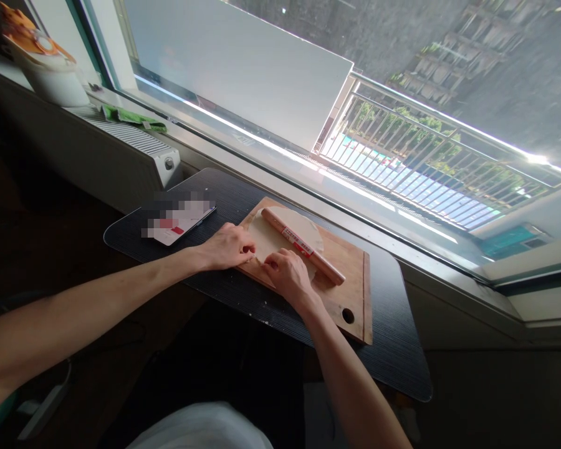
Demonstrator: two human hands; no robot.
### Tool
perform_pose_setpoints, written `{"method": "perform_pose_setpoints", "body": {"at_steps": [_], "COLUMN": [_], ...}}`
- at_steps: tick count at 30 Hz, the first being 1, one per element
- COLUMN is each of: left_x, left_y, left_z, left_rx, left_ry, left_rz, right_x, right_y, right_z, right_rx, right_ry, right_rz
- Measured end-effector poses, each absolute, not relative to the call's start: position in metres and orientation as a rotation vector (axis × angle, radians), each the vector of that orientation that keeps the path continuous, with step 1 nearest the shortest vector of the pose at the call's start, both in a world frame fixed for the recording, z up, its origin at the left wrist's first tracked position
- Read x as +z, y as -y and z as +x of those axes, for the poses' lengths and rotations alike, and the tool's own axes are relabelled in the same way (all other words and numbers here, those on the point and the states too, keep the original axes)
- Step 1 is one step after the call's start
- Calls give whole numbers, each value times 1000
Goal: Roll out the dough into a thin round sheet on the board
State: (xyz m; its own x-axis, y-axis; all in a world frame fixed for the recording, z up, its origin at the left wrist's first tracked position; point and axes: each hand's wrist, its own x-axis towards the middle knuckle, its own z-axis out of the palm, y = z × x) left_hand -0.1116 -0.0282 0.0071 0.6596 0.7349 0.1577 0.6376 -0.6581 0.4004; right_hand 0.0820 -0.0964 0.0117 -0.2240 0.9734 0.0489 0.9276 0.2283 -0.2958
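Observation:
A flat round sheet of pale dough point(260, 236) lies on a wooden cutting board point(341, 249). Across the dough rests a wooden rolling pin point(327, 267) with a printed label, touched by neither hand. My left hand point(229, 245) is at the near left edge of the dough, its fingers closed in a pinch on the rim. Close beside it, my right hand point(287, 272) has its fingers curled and pinched at the near edge of the dough. The back of that hand covers part of the sheet.
The board stands on a small dark table point(388, 337) with bits of dough near its front edge. A phone point(180, 224) lies at the left. Beyond are a radiator point(135, 146) with a green cloth point(131, 117), a white bin point(56, 78) and a large window with a railing outside.

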Motion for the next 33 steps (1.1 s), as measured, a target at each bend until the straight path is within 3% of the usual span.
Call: {"method": "perform_pose_setpoints", "body": {"at_steps": [4,14,21,27,33], "left_x": [3,-4,-3,-1,-6], "left_y": [41,42,49,63,67], "left_z": [-107,-89,-88,-97,-103], "left_rx": [602,592,622,582,586], "left_ry": [-947,-821,-745,-798,-765], "left_rz": [2710,2859,3063,3144,3166], "right_x": [5,2,8,13,6], "right_y": [106,110,115,129,138], "right_z": [86,95,93,107,121], "right_rx": [193,196,-102,74,46], "right_ry": [2305,2248,2546,2505,2475], "right_rz": [-1713,-1728,-1652,-1566,-1607]}}
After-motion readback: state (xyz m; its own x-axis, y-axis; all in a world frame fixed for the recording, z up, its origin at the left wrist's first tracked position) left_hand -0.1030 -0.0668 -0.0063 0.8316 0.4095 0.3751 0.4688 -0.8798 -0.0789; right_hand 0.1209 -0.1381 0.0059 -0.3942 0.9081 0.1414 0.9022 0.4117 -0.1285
